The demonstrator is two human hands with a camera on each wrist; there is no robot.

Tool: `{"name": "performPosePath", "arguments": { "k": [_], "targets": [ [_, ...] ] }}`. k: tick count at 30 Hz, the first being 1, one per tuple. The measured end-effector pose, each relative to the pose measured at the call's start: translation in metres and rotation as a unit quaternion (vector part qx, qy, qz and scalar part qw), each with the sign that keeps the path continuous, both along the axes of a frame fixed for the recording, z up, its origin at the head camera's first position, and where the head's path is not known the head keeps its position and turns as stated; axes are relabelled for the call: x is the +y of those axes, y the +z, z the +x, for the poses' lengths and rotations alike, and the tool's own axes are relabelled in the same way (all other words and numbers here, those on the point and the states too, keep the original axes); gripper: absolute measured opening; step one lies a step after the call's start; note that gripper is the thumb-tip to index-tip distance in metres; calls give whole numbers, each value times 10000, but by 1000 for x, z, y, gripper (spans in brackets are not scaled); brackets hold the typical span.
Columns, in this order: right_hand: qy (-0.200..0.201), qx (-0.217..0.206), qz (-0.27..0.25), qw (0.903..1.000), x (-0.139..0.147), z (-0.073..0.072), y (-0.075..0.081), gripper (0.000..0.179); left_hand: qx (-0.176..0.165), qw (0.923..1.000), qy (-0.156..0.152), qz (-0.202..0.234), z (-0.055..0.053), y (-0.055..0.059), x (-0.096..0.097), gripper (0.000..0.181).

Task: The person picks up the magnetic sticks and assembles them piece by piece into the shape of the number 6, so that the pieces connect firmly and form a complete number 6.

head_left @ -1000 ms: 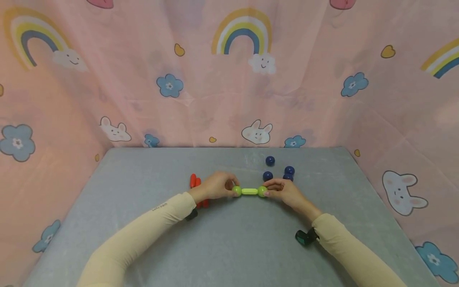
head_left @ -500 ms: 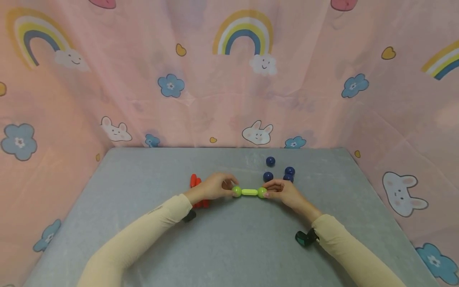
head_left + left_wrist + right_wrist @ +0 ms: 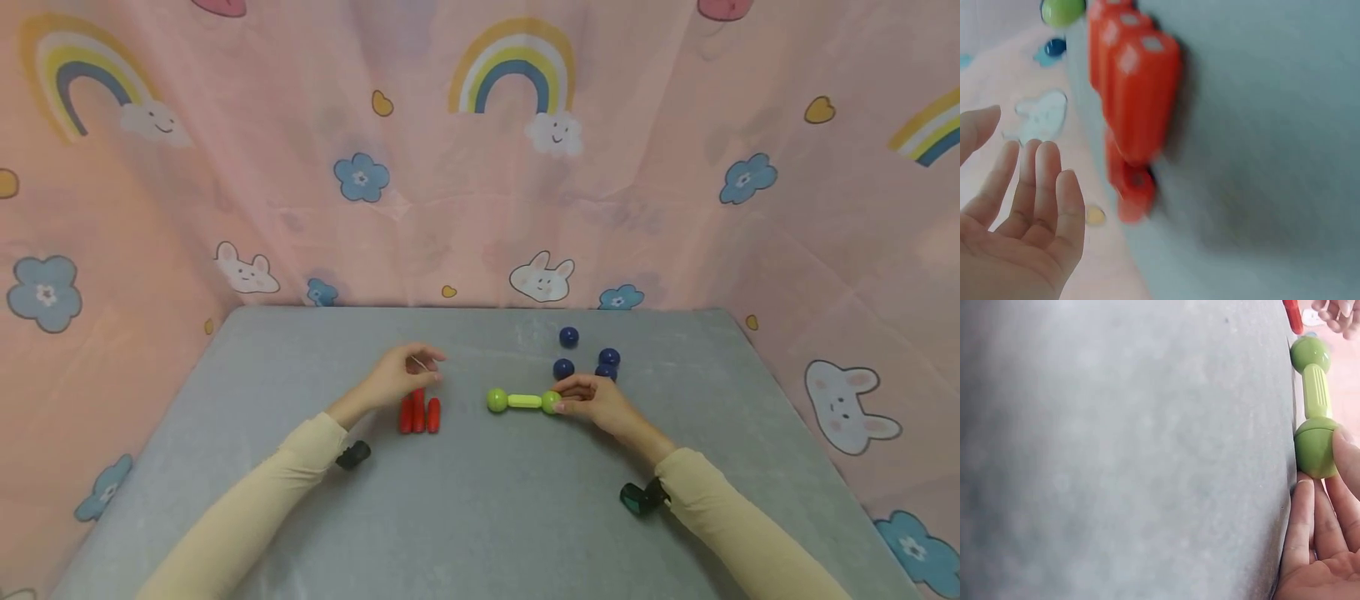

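My right hand [image 3: 600, 407] pinches the green ball at the right end of a small dumbbell-like toy on the grey table. The toy has a lighter yellow-green ribbed rod [image 3: 1316, 390] joining two green balls, the far one [image 3: 497, 400] untouched. In the right wrist view my thumb [image 3: 1349, 459] lies along one side of the near ball [image 3: 1315, 450], fingers below it. My left hand [image 3: 401, 373] holds nothing, with fingers loosely bent above several red rods [image 3: 418, 412]. The left wrist view shows that hand [image 3: 1029, 231] beside the red rods [image 3: 1144, 94], not touching them.
Several dark blue balls [image 3: 568, 337] lie behind my right hand, two of them close together. A pink patterned curtain [image 3: 480, 217] hangs around the back and sides of the grey table [image 3: 480, 517]. Dark wrist cameras [image 3: 640, 498] sit under both wrists.
My left hand has let go of the toy's left ball and moved left and slightly back, over the red rods. The right hand and the toy have stayed in place.
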State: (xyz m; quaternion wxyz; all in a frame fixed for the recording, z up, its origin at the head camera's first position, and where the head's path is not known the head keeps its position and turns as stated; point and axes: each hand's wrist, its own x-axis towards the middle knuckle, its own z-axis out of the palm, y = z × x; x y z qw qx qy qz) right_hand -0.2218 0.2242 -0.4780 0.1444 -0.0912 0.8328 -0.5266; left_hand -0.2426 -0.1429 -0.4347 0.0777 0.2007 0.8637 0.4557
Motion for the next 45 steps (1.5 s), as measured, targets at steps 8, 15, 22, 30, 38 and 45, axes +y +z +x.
{"name": "performPosePath", "arguments": {
  "k": [8,15,22,30,38,45],
  "targets": [
    [35,4,-68,10000,0,1,2,42,-107,9958,836,-352,-5,-11,-33,38],
    [30,14,67,10000,-1,0,-1,41,-84,9965,650,-517,-6,-21,-40,53],
    [-69,0,152,9999,-1,-1,-3,40,-209,9961,619,-587,-8,-25,-40,58],
    [-45,23,129,9999,-1,-2,-3,40,-462,9943,615,-734,-11,-26,-42,47],
    [-87,-15,98,9999,-1,-2,-4,40,-398,9941,621,-793,-8,-25,-41,42],
    [-35,23,34,10000,0,0,-4,42,-410,9942,661,-738,-8,-26,-41,42]
  ]
}}
